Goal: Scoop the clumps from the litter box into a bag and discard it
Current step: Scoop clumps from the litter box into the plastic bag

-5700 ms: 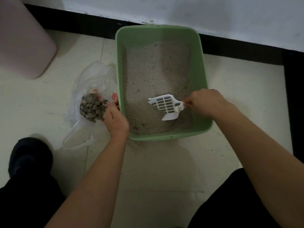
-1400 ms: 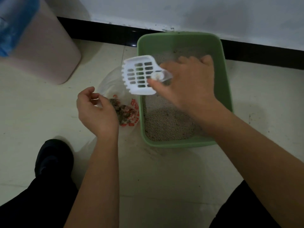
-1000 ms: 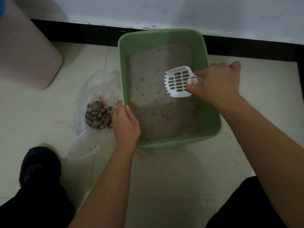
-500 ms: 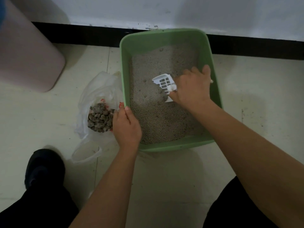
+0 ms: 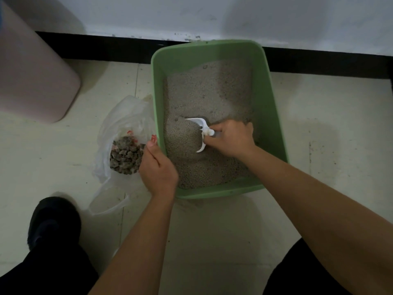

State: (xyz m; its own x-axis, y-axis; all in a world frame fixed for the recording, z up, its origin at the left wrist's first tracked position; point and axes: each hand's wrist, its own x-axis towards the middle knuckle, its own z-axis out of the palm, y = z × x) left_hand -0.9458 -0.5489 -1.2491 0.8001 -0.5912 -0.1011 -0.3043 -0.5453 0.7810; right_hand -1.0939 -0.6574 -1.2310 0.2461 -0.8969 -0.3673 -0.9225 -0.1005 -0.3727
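A green litter box (image 5: 274, 116) full of grey litter stands on the floor by the wall. My right hand (image 5: 230, 138) grips the handle of a white slotted scoop (image 5: 200, 133), whose blade is sunk in the litter and heaped with grains. To the left of the box lies a clear plastic bag (image 5: 123, 118) with a pile of dark clumps (image 5: 125, 155) inside. My left hand (image 5: 157, 167) holds the bag's edge next to the box's left wall.
A pink bin (image 5: 32, 71) stands at the back left. A black baseboard (image 5: 95, 46) runs along the white wall. My dark shoe (image 5: 53, 220) is at the lower left, and black-clad knees fill both bottom corners.
The scoop has come down from above the box and dug into the litter, moving towards me. My left hand has stayed at the bag's edge.
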